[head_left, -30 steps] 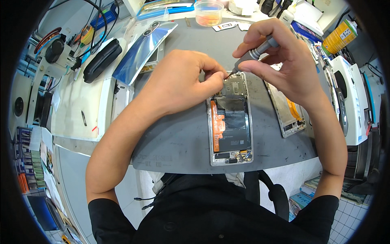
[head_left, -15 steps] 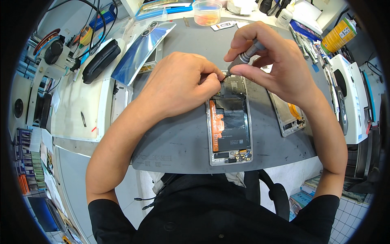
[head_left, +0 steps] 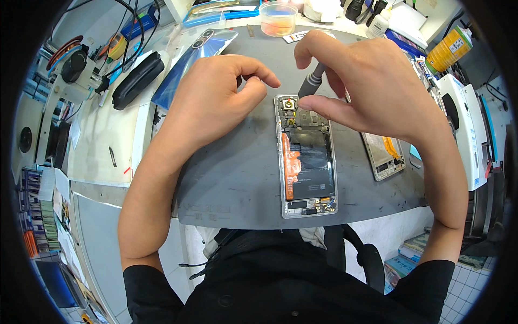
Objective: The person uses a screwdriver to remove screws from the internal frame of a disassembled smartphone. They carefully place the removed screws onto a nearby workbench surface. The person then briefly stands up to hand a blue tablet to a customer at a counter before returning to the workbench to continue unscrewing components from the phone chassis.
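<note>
An opened phone [head_left: 308, 162] lies lengthwise on the grey mat, its dark battery, orange flex cable and inner boards bare. At its far left corner, camera modules [head_left: 289, 105] show uncovered. My right hand [head_left: 372, 86] grips a grey screwdriver [head_left: 312, 82] over the phone's far end; its tip is hidden behind my thumb. My left hand [head_left: 218, 100] hovers left of that end, clear of the phone. Its fingers are curled, with thumb and index finger close together; whatever they may hold cannot be made out.
A second phone frame [head_left: 384, 156] with a yellow flex cable lies right of the first, partly under my right forearm. A shiny blue back cover [head_left: 186, 67] leans at the far left, near a black case [head_left: 137, 81]. A clear round tub [head_left: 277, 20] stands at the back.
My left hand has drawn back leftward off the phone's far end, uncovering the camera modules. My right hand keeps the screwdriver, now held more upright, with its fingers shifted.
</note>
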{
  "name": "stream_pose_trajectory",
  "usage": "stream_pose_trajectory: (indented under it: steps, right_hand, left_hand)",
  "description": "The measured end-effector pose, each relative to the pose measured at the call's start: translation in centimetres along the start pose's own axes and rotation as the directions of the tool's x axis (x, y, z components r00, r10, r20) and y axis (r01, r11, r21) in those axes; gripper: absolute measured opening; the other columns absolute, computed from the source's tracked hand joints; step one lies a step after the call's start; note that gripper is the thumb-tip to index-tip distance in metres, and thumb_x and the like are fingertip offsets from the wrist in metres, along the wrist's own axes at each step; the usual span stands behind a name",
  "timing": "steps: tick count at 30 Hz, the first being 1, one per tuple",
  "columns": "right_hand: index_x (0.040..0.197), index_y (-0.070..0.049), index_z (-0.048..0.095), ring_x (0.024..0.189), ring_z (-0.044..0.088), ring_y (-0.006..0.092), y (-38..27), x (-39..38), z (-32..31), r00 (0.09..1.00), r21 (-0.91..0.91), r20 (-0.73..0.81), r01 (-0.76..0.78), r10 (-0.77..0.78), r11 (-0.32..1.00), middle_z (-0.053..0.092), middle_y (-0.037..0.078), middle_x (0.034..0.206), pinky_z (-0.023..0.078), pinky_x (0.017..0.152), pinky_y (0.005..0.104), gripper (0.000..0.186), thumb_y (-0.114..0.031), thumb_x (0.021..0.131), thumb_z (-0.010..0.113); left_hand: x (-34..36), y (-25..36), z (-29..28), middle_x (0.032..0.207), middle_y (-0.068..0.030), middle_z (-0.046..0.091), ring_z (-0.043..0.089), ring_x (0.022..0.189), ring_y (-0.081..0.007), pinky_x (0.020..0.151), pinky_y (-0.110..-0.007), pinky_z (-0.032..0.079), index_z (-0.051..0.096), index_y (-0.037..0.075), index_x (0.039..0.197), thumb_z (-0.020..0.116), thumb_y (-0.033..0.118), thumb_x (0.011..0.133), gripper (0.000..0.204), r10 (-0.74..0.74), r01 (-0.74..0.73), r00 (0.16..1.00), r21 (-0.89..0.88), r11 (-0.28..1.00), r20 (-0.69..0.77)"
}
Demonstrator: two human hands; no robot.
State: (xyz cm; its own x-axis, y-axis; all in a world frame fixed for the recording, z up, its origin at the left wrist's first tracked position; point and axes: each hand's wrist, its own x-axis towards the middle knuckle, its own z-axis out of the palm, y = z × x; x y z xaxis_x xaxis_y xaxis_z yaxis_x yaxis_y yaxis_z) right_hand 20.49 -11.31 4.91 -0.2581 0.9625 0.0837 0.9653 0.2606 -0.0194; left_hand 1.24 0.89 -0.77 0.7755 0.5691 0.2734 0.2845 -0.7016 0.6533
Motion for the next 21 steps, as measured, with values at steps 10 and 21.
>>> stream_pose_trajectory:
  steps: [10,21]
  right_hand:
    - [0.111,-0.006,0.053,0.076,0.070,0.0262,0.9,0.2,0.7,0.989,0.072,-0.100,0.120,-0.113,0.990,0.067,0.010,0.093,0.054,0.067,0.0380,0.037,-0.015,0.084,0.076]
    - [0.111,-0.008,0.053,0.068,0.069,0.0227,1.2,0.0,2.3,0.955,0.183,-0.257,0.199,-0.149,0.963,0.070,0.005,0.095,0.050,0.059,0.0325,0.031,-0.011,0.087,0.073]
  left_hand:
    - [0.1,-0.6,0.2,0.056,-0.0097,0.056,0.051,0.048,-0.0164,0.051,-0.034,0.039,0.077,0.004,0.095,0.056,0.016,0.085,0.026,0.023,-0.023,1.000,0.011,1.000,-0.020]
    - [0.2,-1.1,0.6,0.065,-0.0116,0.062,0.054,0.053,-0.0203,0.055,-0.035,0.043,0.075,0.004,0.097,0.057,0.016,0.085,0.025,0.070,-0.069,0.997,0.021,0.997,-0.039]
